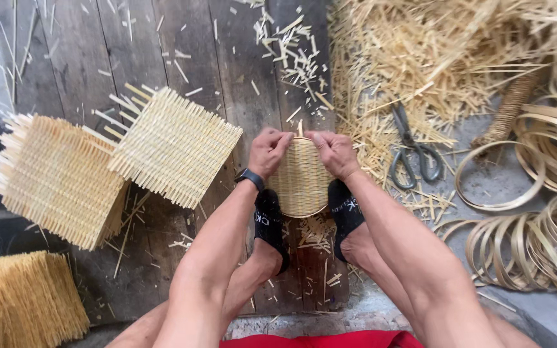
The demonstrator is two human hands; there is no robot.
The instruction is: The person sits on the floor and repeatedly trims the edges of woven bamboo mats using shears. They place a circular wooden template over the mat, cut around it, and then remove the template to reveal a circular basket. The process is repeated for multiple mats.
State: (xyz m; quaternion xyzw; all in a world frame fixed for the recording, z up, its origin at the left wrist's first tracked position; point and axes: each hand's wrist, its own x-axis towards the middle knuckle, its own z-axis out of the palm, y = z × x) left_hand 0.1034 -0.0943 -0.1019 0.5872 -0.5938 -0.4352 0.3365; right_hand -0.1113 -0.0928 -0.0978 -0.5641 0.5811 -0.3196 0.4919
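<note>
Head view: looking straight down at a person seated on a dark plank floor [162,51], both feet in black socks braced either side of the work.
Workpiece: small round woven bamboo disc [301,180], standing roughly upright between the two feet, lower rim resting near the floor, top edge at the fingertips.
Left hand [267,151]: closed over the upper left rim of the disc, fingers curled onto the weave; black watch on the wrist.
Right hand [334,153]: closed likewise on the upper right rim, thumb and fingers pinching the edge. A short strip end pokes up between the two hands.
Step in hand (judgement): working the top edge of the disc, apparently tucking or pressing a strip end into the weave. Edge reads as trimmed round already; no hoop on it that I can see.
Next move calls for (judgement): firm two-handed pinch kept on the rim, feet keeping the disc from rolling, and the loose strip end seated flush. Cannot tell how tight the weave is at that spot.
Nearby, left: two square woven mats [175,145] with untrimmed strip ends, overlapping; a stack of yellow bundles [20,299] at the lower corner.
Nearby, right: scissors [414,151] lying open-handled on the floor, well apart from the hands; heap of bamboo offcuts [446,51]; coiled bamboo hoops [536,245].
</note>
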